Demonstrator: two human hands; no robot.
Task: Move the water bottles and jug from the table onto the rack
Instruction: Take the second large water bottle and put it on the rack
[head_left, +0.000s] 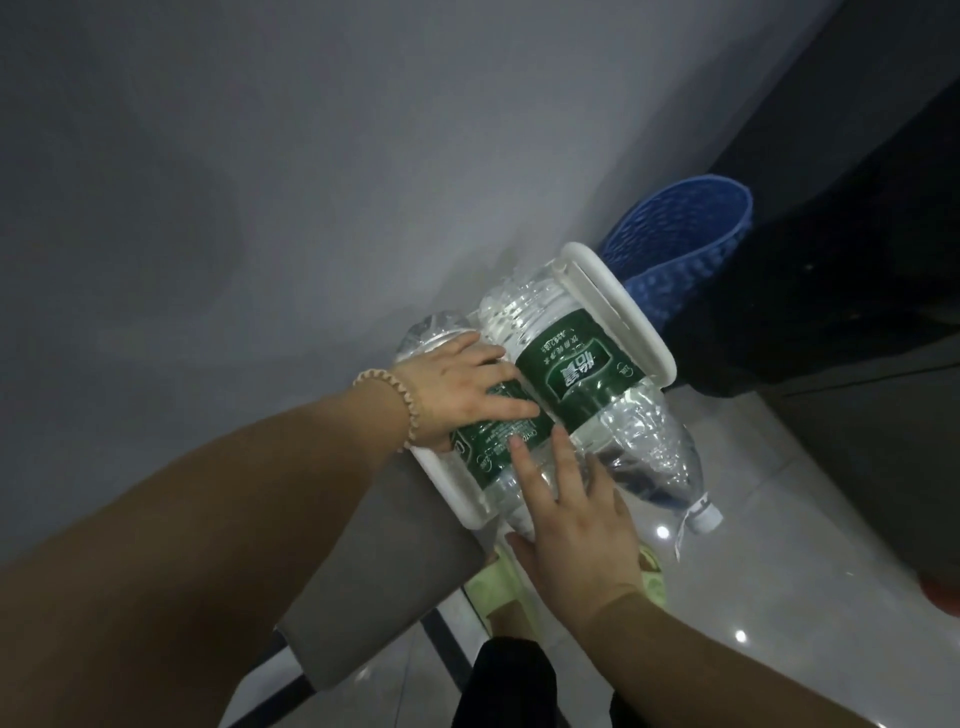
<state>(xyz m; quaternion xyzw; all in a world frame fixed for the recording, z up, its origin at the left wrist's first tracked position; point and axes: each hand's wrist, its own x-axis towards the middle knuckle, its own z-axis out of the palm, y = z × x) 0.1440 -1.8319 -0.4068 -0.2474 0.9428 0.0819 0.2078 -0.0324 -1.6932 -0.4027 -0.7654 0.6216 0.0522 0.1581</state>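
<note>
Two large clear water bottles with green labels lie on their sides on a white plastic rack against the wall. The right bottle has its white cap pointing toward me, past the rack's edge. The left bottle lies beside it, touching it. My left hand, with a beaded bracelet on the wrist, rests flat with spread fingers on the left bottle's label. My right hand presses straight fingers against the left bottle's near end, hiding its neck and cap.
A blue perforated basket stands behind the rack by a dark object on the right. A grey wall fills the left. Below are a glossy tiled floor, a grey-brown panel under my left arm, and my feet in light green slippers.
</note>
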